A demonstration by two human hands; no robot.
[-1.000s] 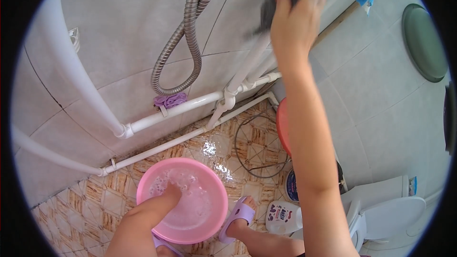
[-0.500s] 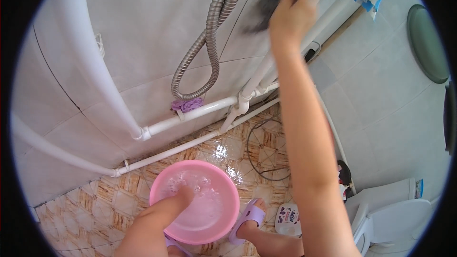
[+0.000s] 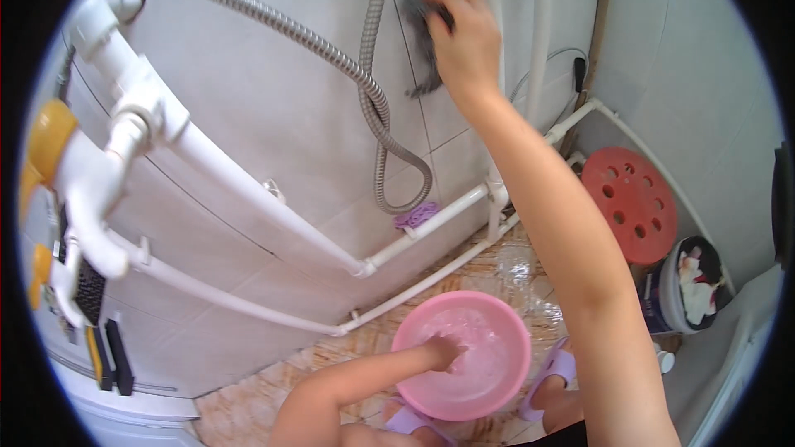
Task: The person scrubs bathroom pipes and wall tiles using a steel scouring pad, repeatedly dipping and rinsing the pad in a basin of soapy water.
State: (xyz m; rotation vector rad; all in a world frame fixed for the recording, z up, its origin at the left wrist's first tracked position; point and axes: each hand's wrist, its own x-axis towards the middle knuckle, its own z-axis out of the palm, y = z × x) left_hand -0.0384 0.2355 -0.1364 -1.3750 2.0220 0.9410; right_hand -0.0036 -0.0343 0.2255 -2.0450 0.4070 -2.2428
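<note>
My right hand (image 3: 468,45) is raised to the grey tiled wall, its fingers closed on a dark grey cloth (image 3: 422,29). The cloth is slightly blurred and lies against the wall, its lower end hanging down. Low in front of me stands a round pink basin (image 3: 521,356) with cloudy, sudsy water. My left hand (image 3: 449,353) reaches down into that water. Its fingers are under the surface, so I cannot see whether they hold anything.
A metal shower hose (image 3: 377,112) loops beside the cloth. White pipes (image 3: 273,213) run along the wall, with a purple mesh bundle (image 3: 416,216) on one. A red perforated stool top (image 3: 629,203) and a filled bin (image 3: 700,281) stand right. Purple slippers (image 3: 556,364) flank the basin.
My view has swung left, bringing in the left-hand pipes, the red stool top and more of the bin. The right hand has moved the cloth leftward on the wall, nearer the hose.
</note>
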